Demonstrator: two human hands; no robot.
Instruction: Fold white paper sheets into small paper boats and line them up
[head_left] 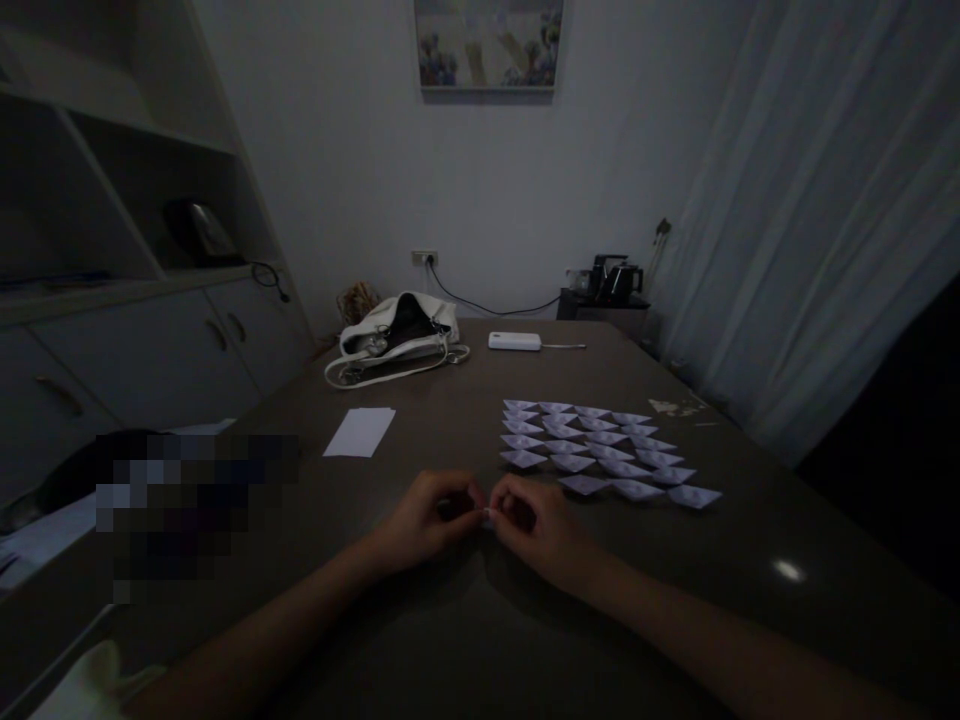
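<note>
Close together over the near middle of the table, my left hand (431, 517) and my right hand (553, 532) pinch a small piece of white paper (488, 516) between thumbs and forefingers. Most of that paper is hidden by my fingers, so its folded shape cannot be made out. Just beyond my right hand, several folded white paper boats (583, 484) stand in rows on the table. Past my left hand lies a small stack of white paper sheets (360, 432).
The dark table (450, 390) holds an open white handbag (401, 340) and a white power bank (514, 341) with a short cable at its far end. Paper scraps (675, 408) lie near the right edge. A pixelated patch covers part of the left side.
</note>
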